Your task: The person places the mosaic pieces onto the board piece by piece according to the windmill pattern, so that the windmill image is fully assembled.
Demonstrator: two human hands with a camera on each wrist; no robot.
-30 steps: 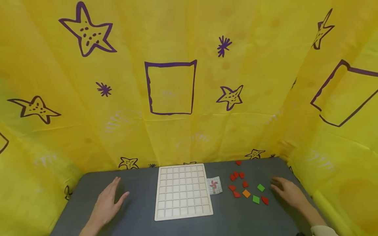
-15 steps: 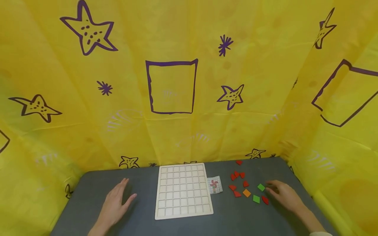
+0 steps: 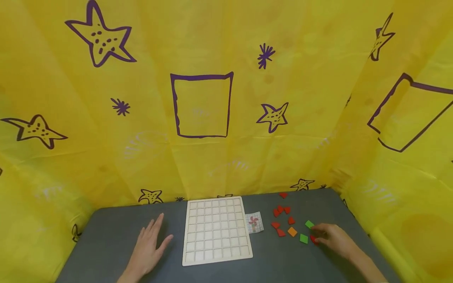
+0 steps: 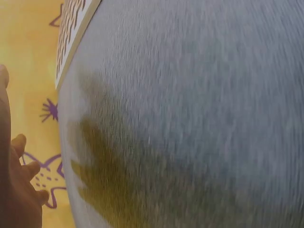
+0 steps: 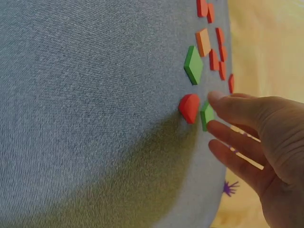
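Observation:
My right hand (image 3: 336, 237) hovers at the right end of the loose pieces, its fingers loosely bent and holding nothing. Beneath its fingertips lie a red round-edged piece (image 5: 189, 108) and a green square tile (image 5: 207, 115), the latter partly hidden by the hand in the right wrist view. A second green tile (image 3: 303, 238) and an orange square tile (image 3: 292, 232) are just left of them. Left of the pale gridded board (image 3: 217, 230), my left hand (image 3: 146, 249) is held over the table with fingers extended and nothing in it.
A small paper card (image 3: 254, 222) with a red pinwheel picture lies against the board's right edge. Several red pieces (image 3: 281, 232) are scattered between card and right hand. Yellow patterned cloth (image 3: 201, 165) rises behind and beside the dark grey table (image 3: 106, 243).
My right hand has moved left, from the table's right side to over the green and red pieces. My left hand has shifted right, closer to the board. The pieces appear unmoved.

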